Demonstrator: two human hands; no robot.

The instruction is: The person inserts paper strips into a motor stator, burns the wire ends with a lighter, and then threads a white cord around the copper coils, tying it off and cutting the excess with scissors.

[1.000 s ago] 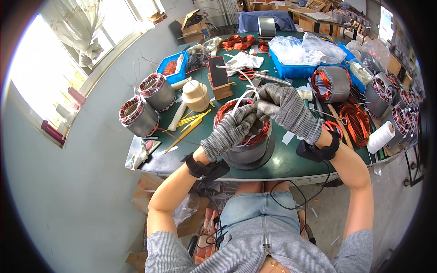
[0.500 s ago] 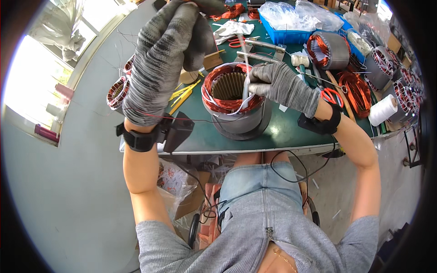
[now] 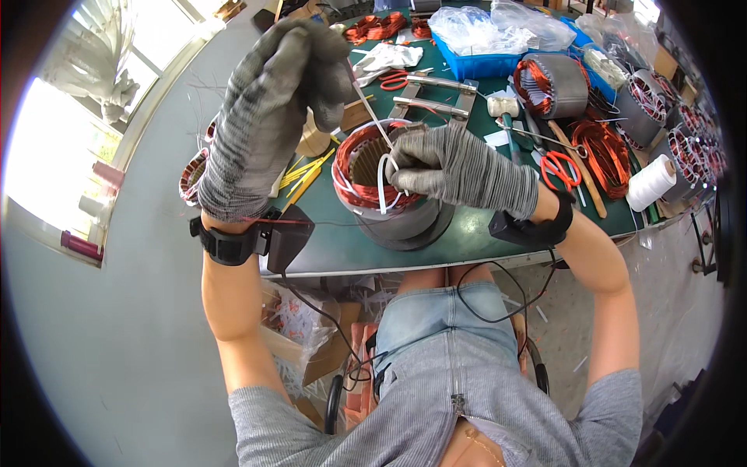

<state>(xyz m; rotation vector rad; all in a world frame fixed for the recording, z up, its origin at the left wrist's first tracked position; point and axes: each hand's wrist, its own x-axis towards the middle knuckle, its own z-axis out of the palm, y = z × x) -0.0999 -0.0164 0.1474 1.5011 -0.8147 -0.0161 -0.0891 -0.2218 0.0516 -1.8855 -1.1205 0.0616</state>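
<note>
A motor stator (image 3: 405, 229) with a grey metal body stands on the green table in front of me. A ring of copper winding (image 3: 348, 159) with white ties and bands rims its upper end. My right hand (image 3: 459, 165), in a grey striped glove, is closed at the right of the ring and pinches a white cord (image 3: 373, 115). Below the fingers, a white loop hangs over the winding. The cord runs taut up to my gloved left hand (image 3: 272, 109), raised at the upper left with its fingers closed around it. A thin dark red wire crosses near my left wrist.
Right of the stator lie red-handled scissors (image 3: 559, 170), a mallet (image 3: 506, 117), copper coils (image 3: 603, 159) and a white thread spool (image 3: 652, 184). More stators (image 3: 562, 86) and a blue bin (image 3: 478, 62) of plastic bags stand farther back. Yellow sticks (image 3: 307, 179) lie left.
The right hand has moved left and down over the winding, and a white loop now shows beneath its fingers. The left hand has turned and shifted slightly left. The cord now slants between both hands.
</note>
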